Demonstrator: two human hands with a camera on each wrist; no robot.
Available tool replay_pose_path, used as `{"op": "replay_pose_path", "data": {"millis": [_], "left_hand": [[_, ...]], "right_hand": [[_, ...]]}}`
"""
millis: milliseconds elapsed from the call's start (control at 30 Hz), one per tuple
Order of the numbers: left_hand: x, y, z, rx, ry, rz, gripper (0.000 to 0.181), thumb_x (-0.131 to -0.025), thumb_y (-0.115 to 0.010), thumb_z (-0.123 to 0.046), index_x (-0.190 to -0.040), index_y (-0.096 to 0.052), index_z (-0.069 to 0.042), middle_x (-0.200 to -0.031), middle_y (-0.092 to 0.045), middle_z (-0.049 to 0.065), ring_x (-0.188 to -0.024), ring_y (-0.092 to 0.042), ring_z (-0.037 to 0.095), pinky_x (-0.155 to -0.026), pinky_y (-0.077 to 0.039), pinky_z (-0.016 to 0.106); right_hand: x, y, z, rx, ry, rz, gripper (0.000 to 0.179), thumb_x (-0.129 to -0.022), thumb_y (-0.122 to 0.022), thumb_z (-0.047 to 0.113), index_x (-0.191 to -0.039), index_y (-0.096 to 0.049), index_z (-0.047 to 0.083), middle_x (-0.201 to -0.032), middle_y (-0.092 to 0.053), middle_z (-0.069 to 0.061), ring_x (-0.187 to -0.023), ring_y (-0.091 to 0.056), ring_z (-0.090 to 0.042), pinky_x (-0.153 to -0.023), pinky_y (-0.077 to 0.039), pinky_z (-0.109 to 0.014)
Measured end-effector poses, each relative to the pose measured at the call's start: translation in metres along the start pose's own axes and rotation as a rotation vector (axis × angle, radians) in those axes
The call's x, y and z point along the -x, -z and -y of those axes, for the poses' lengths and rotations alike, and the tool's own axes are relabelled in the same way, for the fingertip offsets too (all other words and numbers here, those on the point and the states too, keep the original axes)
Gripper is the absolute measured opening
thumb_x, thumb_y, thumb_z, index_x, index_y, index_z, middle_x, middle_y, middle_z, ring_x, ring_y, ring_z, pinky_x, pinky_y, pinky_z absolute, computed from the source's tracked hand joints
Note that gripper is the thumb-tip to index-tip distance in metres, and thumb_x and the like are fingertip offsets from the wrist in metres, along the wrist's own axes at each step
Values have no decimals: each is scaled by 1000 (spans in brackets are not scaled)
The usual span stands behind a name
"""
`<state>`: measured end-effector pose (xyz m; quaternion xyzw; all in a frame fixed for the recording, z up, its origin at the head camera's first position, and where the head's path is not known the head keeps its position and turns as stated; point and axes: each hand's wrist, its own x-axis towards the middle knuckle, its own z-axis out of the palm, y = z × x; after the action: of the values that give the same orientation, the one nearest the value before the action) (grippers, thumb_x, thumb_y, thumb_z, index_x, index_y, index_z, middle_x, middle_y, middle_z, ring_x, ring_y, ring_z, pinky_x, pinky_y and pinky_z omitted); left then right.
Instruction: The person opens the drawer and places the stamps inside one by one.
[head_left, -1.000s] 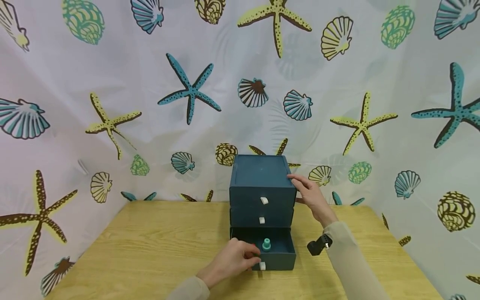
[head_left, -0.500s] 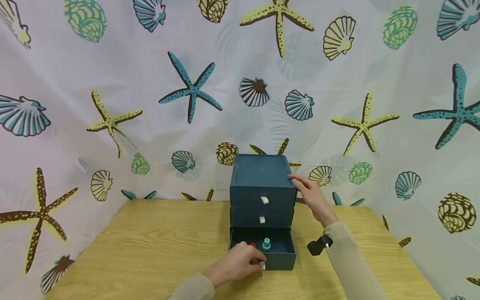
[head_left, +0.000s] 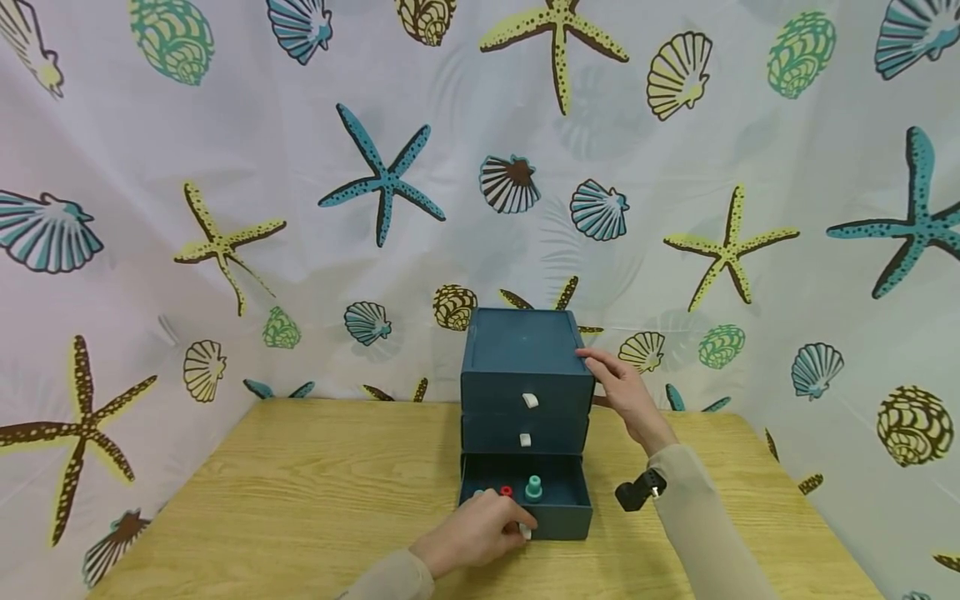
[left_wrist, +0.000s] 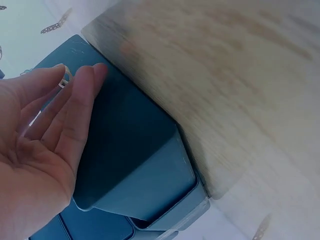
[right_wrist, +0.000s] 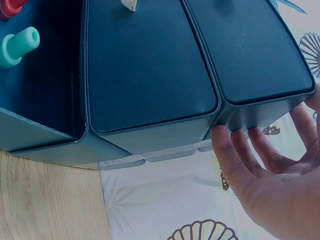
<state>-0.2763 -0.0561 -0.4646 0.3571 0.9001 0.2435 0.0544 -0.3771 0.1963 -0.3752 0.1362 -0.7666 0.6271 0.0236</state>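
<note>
A small dark blue cabinet with three drawers stands on the table, its bottom drawer pulled out. Inside this drawer are a turquoise peg-shaped piece and a red ring-like piece; another bluish bit shows partly behind my left hand. With thumb and fingers, my left hand pinches the white drawer handle on the drawer's front. My right hand rests against the cabinet's upper right side, fingers extended along its wall in the right wrist view.
Two upper drawers are closed, each with a white handle. The wooden table extends to both sides. Behind it hangs a white cloth printed with starfish and shells. A black device is strapped to the right wrist.
My left hand has shifted slightly right onto the drawer handle, uncovering the red piece in the drawer. The right hand and the cabinet have stayed in place.
</note>
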Motion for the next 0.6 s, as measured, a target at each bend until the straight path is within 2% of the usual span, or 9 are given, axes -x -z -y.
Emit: {"op": "replay_pose_path", "data": {"millis": [133, 433, 600], "left_hand": [[0, -1, 1, 13, -1, 5, 19, -91, -69, -11, -106, -78, -19, -95, -74, -12, -52, -47, -3, -48, -39, 14], [-2, 2, 3, 34, -13, -4, 21, -90, -68, -6, -106, -78, -16, -94, -74, -11, -47, -46, -2, -46, -39, 14], [-3, 3, 7, 31, -37, -1, 20, -90, -68, -5, -104, -78, -15, -86, -74, -10, -52, -49, -4, -51, -44, 12]], "right_hand": [[0, 0, 0, 2, -3, -1, 43, -105, -45, 37, -142, -52, 17, -156, -36, -9, -141, -38, -34, -104, -44, -57], [1, 0, 0, 0, -4, -3, 41, -105, -45, 35, -142, -52, 17, -155, -36, -9, -141, -39, -34, -104, -43, -57], [1, -1, 1, 10, -4, -3, 45, -104, -46, 40, -143, -51, 18, -156, -36, -9, -141, -38, -34, -104, -44, -56]]}}
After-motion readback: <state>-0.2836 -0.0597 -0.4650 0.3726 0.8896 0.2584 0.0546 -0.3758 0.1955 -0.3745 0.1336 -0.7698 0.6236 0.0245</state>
